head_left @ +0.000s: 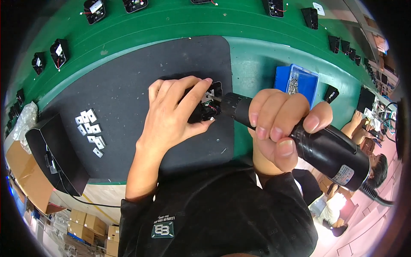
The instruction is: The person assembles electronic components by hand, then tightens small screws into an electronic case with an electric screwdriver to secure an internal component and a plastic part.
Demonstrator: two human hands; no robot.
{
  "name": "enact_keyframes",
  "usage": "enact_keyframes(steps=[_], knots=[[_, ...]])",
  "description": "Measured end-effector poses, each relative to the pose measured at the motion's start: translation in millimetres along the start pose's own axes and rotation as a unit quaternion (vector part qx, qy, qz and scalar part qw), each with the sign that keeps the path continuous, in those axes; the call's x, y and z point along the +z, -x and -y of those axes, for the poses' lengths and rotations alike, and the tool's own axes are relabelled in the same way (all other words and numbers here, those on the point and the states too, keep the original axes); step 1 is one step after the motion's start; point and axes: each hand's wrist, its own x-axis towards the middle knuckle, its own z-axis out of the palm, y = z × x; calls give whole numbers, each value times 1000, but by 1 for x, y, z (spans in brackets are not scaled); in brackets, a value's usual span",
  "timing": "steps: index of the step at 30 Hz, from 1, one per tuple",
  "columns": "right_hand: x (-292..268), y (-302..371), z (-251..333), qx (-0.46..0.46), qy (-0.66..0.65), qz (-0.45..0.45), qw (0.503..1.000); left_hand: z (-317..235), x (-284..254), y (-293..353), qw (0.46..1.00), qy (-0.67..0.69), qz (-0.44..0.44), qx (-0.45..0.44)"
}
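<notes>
My right hand [282,124] is wrapped round a black corded electric screwdriver [329,150]. Its bit points left into a small black plastic housing [217,89], which shows a light metal plate, a bit of circuit board and red wires inside. Around the housing's left side curls my left hand [171,107], gripping it against the dark mat [188,55]. Fingers and palm cover much of the housing. Whether a screw sits under the bit is too small to tell. Several small silvery metal plates [88,127] lie on the mat to the left.
A blue bin [316,81] of small screws stands to the right on the green table. Along the far green belt [171,25] sit several similar black housings [95,10]. A larger black box [58,154] stands at the left, beside cardboard [25,171]. Other people work at the far right.
</notes>
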Motion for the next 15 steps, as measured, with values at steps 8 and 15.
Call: enact_keyframes(steps=[8,15], knots=[[-7,0,-4,-16,-29,6,999,2,0,0,1000,18,2,-6],[1,0,0,-16,-5,5,1000,2,-2,-2,1000,24,3,-4]])
